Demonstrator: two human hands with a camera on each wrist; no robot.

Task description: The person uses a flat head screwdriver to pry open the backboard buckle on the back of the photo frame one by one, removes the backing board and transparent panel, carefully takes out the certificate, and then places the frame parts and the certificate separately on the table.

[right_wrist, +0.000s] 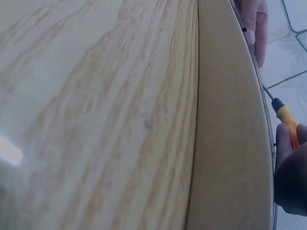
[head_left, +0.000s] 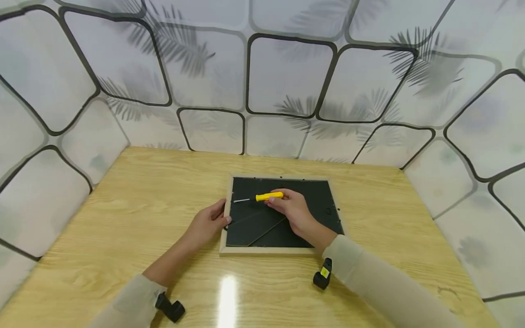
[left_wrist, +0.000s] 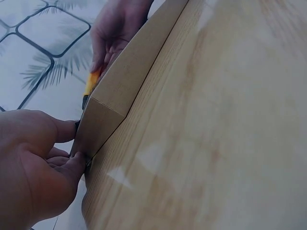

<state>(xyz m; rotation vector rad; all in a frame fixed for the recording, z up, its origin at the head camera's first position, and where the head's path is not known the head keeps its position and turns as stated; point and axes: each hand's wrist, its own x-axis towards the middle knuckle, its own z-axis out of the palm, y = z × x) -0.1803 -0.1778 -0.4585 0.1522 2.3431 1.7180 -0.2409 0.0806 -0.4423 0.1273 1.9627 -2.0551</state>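
Observation:
A picture frame [head_left: 223, 237] with a pale wooden rim lies face down on the table [head_left: 135, 205], its black backing board [head_left: 316, 200] up. My left hand [head_left: 209, 223] grips the frame's left edge, thumb on top. In the left wrist view the left hand [left_wrist: 53, 153] pinches the frame [left_wrist: 124, 91] at its corner. My right hand [head_left: 289, 207] holds a yellow-handled screwdriver [head_left: 268, 197] over the backing, its metal tip pointing left toward the frame's left rim. The right wrist view shows the screwdriver [right_wrist: 285, 120] and the frame's side [right_wrist: 230, 143].
The wooden table is walled on three sides by panels [head_left: 287, 73] with a dark rounded-square and palm-leaf print. Small black clips [head_left: 280, 176] dot the frame's top rim. A glare spot [head_left: 227, 296] lies on the table near me.

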